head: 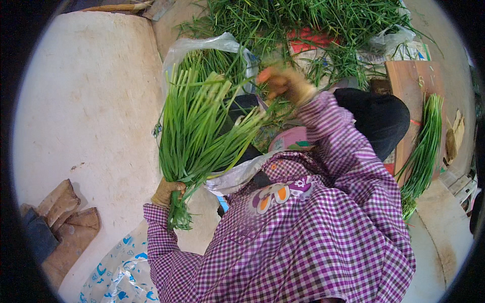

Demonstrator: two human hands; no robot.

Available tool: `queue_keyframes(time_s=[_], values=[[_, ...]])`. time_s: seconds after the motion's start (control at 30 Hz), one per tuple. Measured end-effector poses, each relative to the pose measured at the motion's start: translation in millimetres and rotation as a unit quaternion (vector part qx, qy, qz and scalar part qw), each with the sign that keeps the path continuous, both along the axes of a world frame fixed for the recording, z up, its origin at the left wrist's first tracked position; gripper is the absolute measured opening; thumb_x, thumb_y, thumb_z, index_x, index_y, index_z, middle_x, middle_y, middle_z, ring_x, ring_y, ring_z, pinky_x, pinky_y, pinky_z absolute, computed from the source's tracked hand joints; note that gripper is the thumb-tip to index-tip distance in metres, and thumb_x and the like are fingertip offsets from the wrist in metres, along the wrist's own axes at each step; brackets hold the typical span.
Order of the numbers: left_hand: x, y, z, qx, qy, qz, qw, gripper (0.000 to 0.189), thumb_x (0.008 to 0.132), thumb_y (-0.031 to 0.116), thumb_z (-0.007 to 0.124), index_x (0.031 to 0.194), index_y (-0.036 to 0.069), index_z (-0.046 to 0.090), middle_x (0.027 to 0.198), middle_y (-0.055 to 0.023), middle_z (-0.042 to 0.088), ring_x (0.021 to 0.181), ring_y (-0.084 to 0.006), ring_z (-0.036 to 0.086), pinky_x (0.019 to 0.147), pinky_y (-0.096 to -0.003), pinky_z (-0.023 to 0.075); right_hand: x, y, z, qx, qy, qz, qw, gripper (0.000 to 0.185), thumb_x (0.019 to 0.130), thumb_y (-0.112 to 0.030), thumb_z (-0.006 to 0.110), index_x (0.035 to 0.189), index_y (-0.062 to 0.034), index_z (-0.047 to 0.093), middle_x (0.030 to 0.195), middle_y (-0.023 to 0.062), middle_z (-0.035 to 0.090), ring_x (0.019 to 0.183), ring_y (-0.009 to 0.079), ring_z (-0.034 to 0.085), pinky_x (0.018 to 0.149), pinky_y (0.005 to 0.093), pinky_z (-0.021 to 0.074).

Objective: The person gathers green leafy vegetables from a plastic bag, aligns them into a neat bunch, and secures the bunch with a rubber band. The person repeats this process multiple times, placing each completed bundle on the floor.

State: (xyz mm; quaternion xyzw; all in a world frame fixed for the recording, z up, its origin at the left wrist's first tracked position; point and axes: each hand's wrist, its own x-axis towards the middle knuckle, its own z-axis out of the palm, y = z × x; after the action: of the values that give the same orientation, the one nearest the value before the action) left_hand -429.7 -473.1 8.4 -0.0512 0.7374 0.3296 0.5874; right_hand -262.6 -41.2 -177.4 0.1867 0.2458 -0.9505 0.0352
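Note:
My left hand (168, 194) grips a thick bunch of garlic chives (185, 140) near its leafy tips, with the pale cut ends fanned out and pointing away from me. Beyond those ends stands an open clear plastic bag (223, 41) with more chives (212, 62) inside. My right hand (286, 84) is raised to the right of the bag, its fingers bent and blurred by motion. Whether it holds anything is not clear. Loose green leaves lie beneath and around it.
A large heap of loose chives (303, 17) spreads at the far side. On the right, a chive bundle (424, 136) lies across a brown wooden board (403, 81). Brown cloth pieces (75, 231) and a blue-printed plastic sheet (125, 276) lie at left. A pink object (290, 138) sits near my lap.

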Motion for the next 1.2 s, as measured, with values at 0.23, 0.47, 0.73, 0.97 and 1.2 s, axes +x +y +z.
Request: queue_keyframes(time_s=[0.23,0.47,0.73,0.97,1.2], values=[[26.7,-12.6,-25.9,0.008,-0.012,0.067,0.998,0.032,0.071,0.013,0.07,0.1,-0.001,0.063,0.069,-0.0087,0.061,0.052,-0.0169,0.054,0.045,-0.0287,0.043,84.1,0.8,-4.8,0.147,-0.225,0.083,0.96,0.04,0.093,-0.039,0.061,0.116,-0.006,0.065,0.083,-0.0005,0.066,0.061,0.0087,0.052,0.052,0.0234,0.041],[41.7,9.1,-11.8,0.025,-0.012,0.059,0.998,0.031,0.073,0.015,0.069,0.096,-0.003,0.06,0.067,-0.0106,0.057,0.049,-0.0175,0.05,0.046,-0.0301,0.0415,45.0,-123.8,-1.0,0.106,-0.12,0.08,0.984,0.031,0.089,-0.034,0.07,0.105,-0.0066,0.07,0.083,0.0012,0.068,0.058,0.0081,0.054,0.049,0.0247,0.0405],[37.4,3.2,-16.8,0.018,-0.021,0.037,0.999,0.028,0.076,0.013,0.066,0.099,-0.004,0.063,0.066,-0.0092,0.059,0.049,-0.0172,0.05,0.046,-0.0304,0.0418,86.6,-10.9,2.1,0.19,-0.237,-0.1,0.947,0.028,0.095,-0.031,0.061,0.096,-0.0055,0.071,0.073,0.0005,0.064,0.053,0.0084,0.053,0.047,0.0232,0.0407],[32.4,3.5,-18.1,0.018,-0.011,0.024,0.999,0.026,0.074,0.013,0.067,0.095,-0.003,0.062,0.064,-0.0091,0.058,0.05,-0.0179,0.051,0.047,-0.0305,0.0417,44.7,-73.4,24.4,0.234,-0.096,0.058,0.966,0.027,0.091,-0.027,0.066,0.115,-0.0149,0.069,0.08,0.0008,0.067,0.06,0.0125,0.058,0.055,0.0252,0.0457],[35.2,5.2,-12.3,0.017,0.002,0.031,0.999,0.021,0.077,0.009,0.068,0.094,-0.002,0.063,0.065,-0.0083,0.06,0.051,-0.0176,0.053,0.047,-0.03,0.0437,69.8,-20.8,45.9,0.167,-0.17,-0.082,0.968,0.026,0.094,-0.023,0.058,0.098,-0.0004,0.071,0.074,0.0026,0.062,0.064,0.0133,0.063,0.06,0.0267,0.0516]])
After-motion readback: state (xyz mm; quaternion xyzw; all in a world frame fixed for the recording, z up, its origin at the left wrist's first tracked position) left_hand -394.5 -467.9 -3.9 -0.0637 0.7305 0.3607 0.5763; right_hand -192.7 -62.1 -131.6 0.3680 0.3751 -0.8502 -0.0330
